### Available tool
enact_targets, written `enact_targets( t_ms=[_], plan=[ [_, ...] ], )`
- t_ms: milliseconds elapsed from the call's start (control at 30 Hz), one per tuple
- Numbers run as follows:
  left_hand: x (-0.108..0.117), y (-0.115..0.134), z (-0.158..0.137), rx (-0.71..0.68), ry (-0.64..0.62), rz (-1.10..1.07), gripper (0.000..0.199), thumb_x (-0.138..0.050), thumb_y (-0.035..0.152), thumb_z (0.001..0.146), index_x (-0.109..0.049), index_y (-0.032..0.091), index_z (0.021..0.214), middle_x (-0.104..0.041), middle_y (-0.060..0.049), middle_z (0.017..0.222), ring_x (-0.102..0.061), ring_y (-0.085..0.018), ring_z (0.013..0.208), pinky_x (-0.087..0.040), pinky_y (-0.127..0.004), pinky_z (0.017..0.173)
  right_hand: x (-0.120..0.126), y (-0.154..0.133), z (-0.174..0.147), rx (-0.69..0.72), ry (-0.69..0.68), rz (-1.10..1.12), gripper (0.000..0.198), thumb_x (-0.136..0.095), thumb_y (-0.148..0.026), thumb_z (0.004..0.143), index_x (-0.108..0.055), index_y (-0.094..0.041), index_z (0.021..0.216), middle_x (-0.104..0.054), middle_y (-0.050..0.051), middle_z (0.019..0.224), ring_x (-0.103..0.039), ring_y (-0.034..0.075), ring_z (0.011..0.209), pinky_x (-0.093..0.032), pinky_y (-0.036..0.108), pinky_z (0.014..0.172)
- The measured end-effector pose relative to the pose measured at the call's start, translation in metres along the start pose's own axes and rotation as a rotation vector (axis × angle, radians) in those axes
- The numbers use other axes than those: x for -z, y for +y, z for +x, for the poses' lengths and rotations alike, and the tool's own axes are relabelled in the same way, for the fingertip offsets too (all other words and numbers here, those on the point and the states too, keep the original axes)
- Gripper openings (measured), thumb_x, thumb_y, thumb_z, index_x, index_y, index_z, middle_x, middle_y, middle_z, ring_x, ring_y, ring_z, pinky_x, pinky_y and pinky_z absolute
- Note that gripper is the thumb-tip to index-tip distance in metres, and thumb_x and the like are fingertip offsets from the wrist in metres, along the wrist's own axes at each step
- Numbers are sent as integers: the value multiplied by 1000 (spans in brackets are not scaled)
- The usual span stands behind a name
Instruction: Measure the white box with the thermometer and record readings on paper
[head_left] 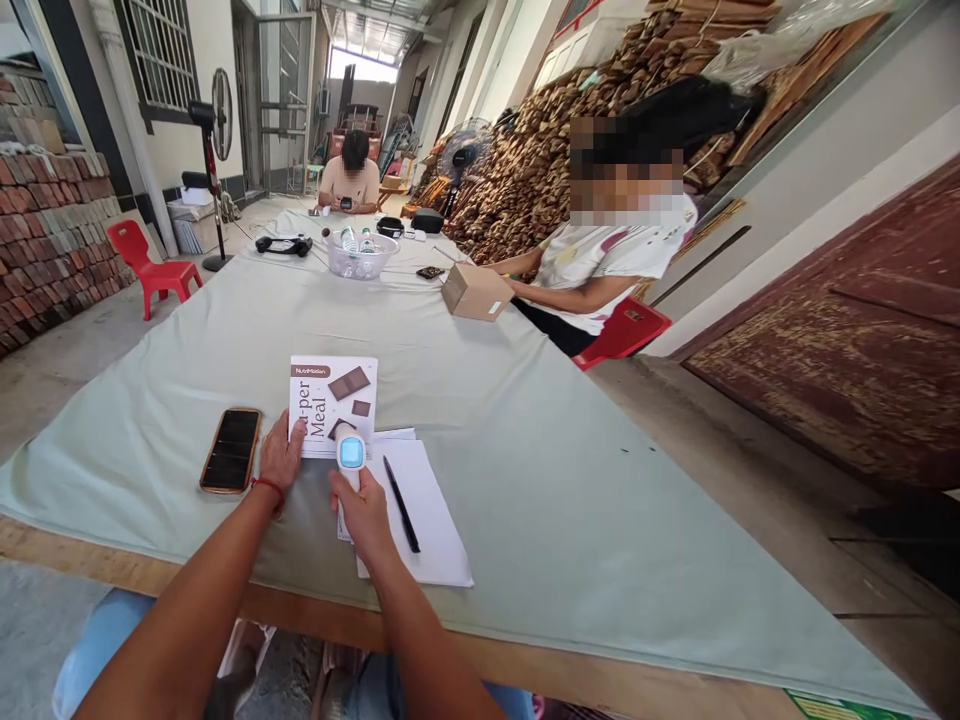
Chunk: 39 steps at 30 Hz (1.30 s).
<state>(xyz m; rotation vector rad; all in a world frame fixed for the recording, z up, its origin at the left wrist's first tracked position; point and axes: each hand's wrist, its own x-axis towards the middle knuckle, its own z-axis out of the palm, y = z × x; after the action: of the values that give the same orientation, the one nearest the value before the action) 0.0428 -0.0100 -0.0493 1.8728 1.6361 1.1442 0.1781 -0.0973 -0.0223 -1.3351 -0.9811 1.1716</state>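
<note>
My left hand (pixel 281 458) grips the lower left edge of a white box (pixel 352 405) with brown chocolate pieces and "NutriMotion" printed on its front. The thumb lies over that front face. In my right hand (pixel 366 512) is a white infrared thermometer (pixel 351 452), wrapped by the fingers round its handle. Its blue screen is lit and faces me, and its head overlaps the lower part of the box. A black pen (pixel 401 505) lies on white paper sheets (pixel 439 540) to the right. Left of my left hand rests a dark-screened phone (pixel 231 450) in an orange-edged case.
A pale green cloth covers the long table (pixel 570 520). Further back stand a clear basket (pixel 352 265) of bottles, a black headset (pixel 283 245) and a cardboard box (pixel 477 292) near a seated person (pixel 600 250). Another person (pixel 351 185) sits at the far end.
</note>
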Motion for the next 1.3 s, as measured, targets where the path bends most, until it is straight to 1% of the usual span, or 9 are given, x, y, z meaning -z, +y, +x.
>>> enact_targets(
  t_ms=[167,367,500,800,967,1033,1100,1200,1300],
  plan=[
    [-1,-1,1,-16,21,2,48,-27,48,98,-58,19,120,-67,-12,112,-62,-26,103,-47,-38,87,-3,-3,0,6,20,-46,25,-58,-48,73,-51,-24,69,-51,-6,43,-46,15,44,-37,28,48],
    [1,1,0,-27,22,2,48,-27,48,98,-59,19,119,-67,-12,113,-62,-27,104,-47,-39,88,-3,1,2,26,52,-81,22,-58,-46,73,-54,-24,69,-52,-4,41,-48,18,44,-39,31,48],
    [2,2,0,-19,12,5,47,-27,47,97,-58,18,119,-67,-13,114,-62,-28,106,-47,-41,89,-2,3,2,23,48,-72,20,-57,-43,72,-54,-24,70,-52,-5,41,-47,17,43,-39,30,48],
    [2,3,-1,-25,23,-19,44,-30,47,97,-59,19,116,-68,-11,110,-63,-27,102,-48,-39,87,-4,3,1,-7,51,-68,24,-56,-47,73,-53,-23,71,-51,-6,43,-46,16,43,-35,29,46],
    [3,3,-1,-26,17,-54,42,-32,47,96,-58,21,116,-67,-10,112,-62,-25,103,-48,-38,87,-4,4,1,7,52,-76,22,-56,-45,73,-53,-23,70,-52,-5,44,-48,16,45,-38,29,49],
    [3,3,-2,-32,2,-72,40,-39,49,94,-57,21,116,-67,-10,112,-62,-25,103,-48,-38,87,-4,6,3,9,44,-71,22,-56,-45,73,-54,-23,71,-52,-5,44,-48,16,45,-38,30,49],
    [3,3,-2,-25,-11,-76,40,-53,50,87,-57,22,115,-67,-9,112,-62,-26,103,-49,-39,87,-3,7,5,-9,42,-45,23,-57,-46,72,-54,-23,74,-52,-6,45,-47,16,45,-37,29,48],
    [2,2,-1,-10,-17,-82,52,-72,46,73,-55,23,117,-68,-7,111,-63,-27,103,-49,-40,88,-2,6,8,-42,36,-2,26,-59,-47,70,-54,-22,76,-52,-6,46,-48,15,45,-37,28,48],
    [1,1,-1,-12,-21,-97,58,-75,43,69,-54,22,119,-67,-8,112,-63,-27,105,-49,-41,90,1,2,6,-59,-2,33,28,-61,-47,68,-53,-22,76,-52,-7,47,-46,14,44,-35,27,48]
  ],
)
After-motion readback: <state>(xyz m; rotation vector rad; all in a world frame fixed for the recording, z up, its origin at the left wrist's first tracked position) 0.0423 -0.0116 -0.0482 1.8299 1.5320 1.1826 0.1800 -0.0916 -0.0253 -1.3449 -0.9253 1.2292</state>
